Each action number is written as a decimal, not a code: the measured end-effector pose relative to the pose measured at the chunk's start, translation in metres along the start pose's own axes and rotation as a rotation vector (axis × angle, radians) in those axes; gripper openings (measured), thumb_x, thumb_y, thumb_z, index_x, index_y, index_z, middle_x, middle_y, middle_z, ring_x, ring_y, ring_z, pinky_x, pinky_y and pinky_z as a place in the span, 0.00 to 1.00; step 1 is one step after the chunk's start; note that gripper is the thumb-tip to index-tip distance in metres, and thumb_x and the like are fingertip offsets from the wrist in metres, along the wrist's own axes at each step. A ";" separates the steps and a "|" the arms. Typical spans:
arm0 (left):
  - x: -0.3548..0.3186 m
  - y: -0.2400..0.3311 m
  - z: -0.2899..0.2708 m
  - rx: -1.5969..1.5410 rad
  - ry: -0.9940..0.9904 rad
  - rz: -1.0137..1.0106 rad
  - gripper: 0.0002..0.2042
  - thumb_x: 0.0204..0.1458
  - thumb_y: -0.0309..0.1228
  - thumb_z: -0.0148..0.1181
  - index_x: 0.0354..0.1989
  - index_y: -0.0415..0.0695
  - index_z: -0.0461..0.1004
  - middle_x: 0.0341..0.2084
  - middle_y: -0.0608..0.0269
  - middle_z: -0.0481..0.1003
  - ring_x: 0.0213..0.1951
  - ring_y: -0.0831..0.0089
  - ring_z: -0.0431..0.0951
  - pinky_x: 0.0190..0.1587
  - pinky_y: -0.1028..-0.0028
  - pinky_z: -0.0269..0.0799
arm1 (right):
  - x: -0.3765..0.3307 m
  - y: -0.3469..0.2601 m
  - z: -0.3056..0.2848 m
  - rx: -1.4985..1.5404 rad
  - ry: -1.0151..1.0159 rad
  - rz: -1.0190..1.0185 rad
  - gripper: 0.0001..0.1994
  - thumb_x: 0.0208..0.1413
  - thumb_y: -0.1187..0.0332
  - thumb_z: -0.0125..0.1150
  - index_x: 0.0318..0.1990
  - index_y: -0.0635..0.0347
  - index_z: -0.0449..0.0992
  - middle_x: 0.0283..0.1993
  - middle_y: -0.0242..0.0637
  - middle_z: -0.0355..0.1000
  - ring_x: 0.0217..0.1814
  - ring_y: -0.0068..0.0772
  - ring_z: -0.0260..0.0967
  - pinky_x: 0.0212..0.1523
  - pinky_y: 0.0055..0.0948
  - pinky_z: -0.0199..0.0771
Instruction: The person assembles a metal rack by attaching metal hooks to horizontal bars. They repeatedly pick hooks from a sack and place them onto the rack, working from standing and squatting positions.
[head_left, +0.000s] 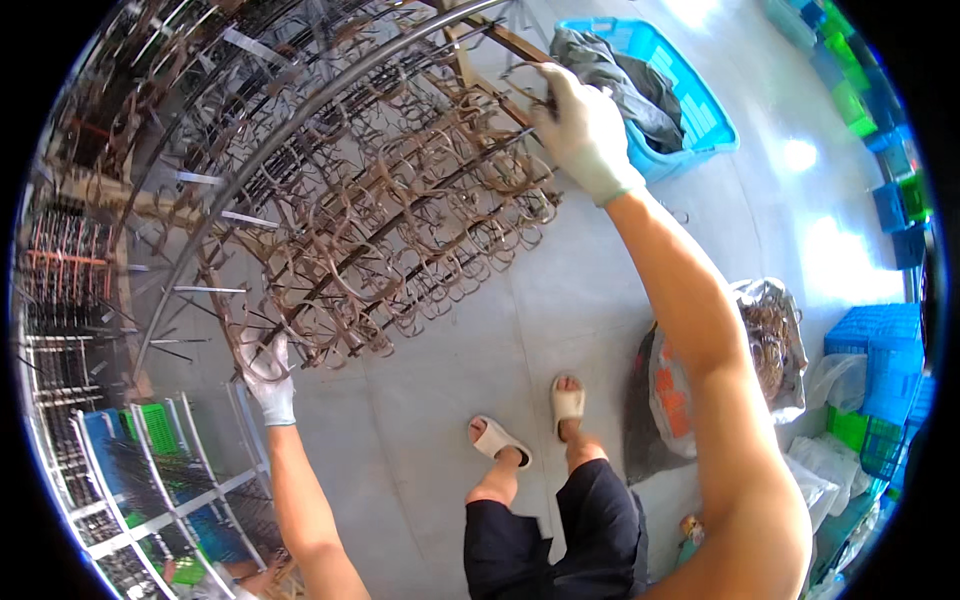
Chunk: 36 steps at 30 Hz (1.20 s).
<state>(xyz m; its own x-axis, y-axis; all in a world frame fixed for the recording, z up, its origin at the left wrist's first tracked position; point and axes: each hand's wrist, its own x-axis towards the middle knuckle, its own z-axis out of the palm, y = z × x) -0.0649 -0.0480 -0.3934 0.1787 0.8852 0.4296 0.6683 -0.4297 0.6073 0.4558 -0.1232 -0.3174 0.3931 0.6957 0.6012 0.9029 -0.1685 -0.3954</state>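
A long rack (492,150) of dark rods lies across the view, crowded with thin brown curved hoop-like pieces (345,205). My left hand (268,388), in a white glove, is closed around the rack's near left end; some hoops partly cover its fingers. At the far right end, my right hand (590,130), gloved too, curls its fingers about the rack's bar. A dark curved piece shows by those fingertips. The exact grip of both hands is partly hidden.
A curved metal rail (290,125) arches over more loaded racks on the left. A blue basket (710,115) with dark cloth stands beyond my right hand. Bags (790,330) of brown pieces, stacked blue crates (880,345) and a white metal frame (150,520) stand around.
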 end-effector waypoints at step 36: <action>0.028 -0.002 0.061 0.005 0.429 0.607 0.04 0.47 0.24 0.66 0.29 0.39 0.77 0.23 0.61 0.78 0.28 0.67 0.78 0.33 0.69 0.73 | -0.085 -0.056 0.029 0.361 0.327 0.031 0.23 0.52 0.66 0.61 0.57 0.61 0.71 0.39 0.46 0.78 0.33 0.34 0.74 0.38 0.31 0.74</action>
<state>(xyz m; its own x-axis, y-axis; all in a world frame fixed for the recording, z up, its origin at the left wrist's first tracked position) -0.0166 -0.0119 -0.4236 0.2208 0.3443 0.9125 0.5451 -0.8194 0.1773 0.3663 -0.1528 -0.3668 0.5052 0.4284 0.7492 0.7947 0.1075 -0.5974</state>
